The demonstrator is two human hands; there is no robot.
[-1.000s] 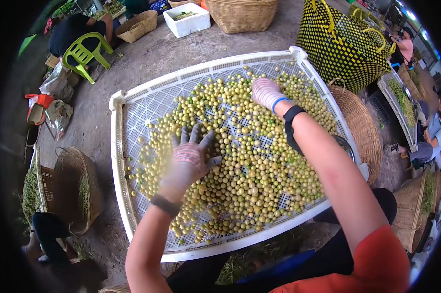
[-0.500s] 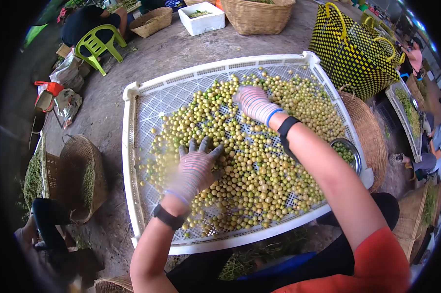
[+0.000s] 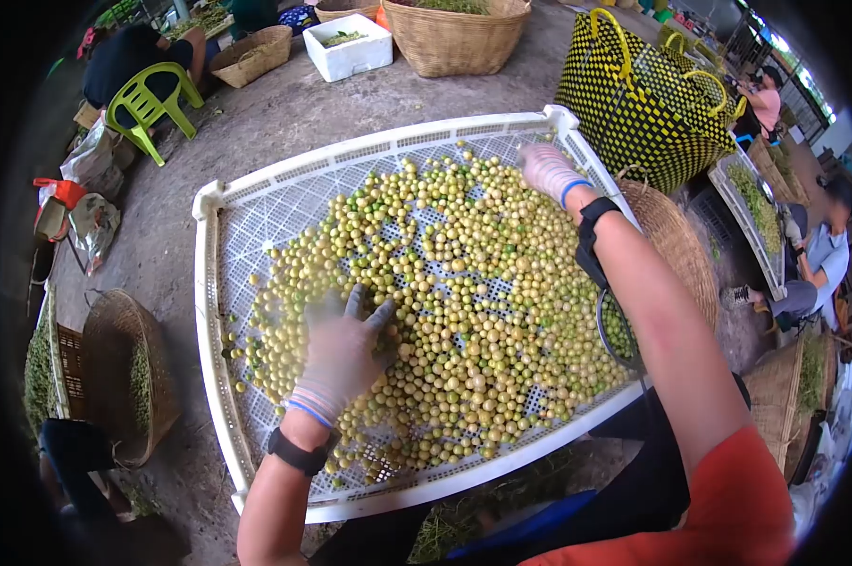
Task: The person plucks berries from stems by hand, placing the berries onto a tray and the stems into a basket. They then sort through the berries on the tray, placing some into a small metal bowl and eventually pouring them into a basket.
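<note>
Small round yellow-green fruits [image 3: 473, 321] are spread over a white mesh tray [image 3: 220, 396]. My left hand [image 3: 341, 349], in a striped glove with grey fingertips, rests on the fruits at the left, fingers spread; it is partly blurred. My right hand [image 3: 551, 174], gloved too, is at the fruits near the tray's back right corner, palm down. Its fingers are bent and mostly hidden, so what they touch cannot be made out. A metal bowl [image 3: 603, 330] holding greener fruits sits by the tray's right edge, partly behind my right forearm.
A yellow-black woven bag [image 3: 634, 104] and a round wicker basket [image 3: 676, 236] stand right of the tray. Behind are a white foam box [image 3: 349, 58] and a wicker basket [image 3: 459, 42]. A green chair [image 3: 152, 106] and basket [image 3: 129, 368] are left. Co-workers sit around.
My right hand has moved right across the tray to its back right corner. My left hand has shifted slightly, its fingers still spread. The whole view has swung, showing more of the right side.
</note>
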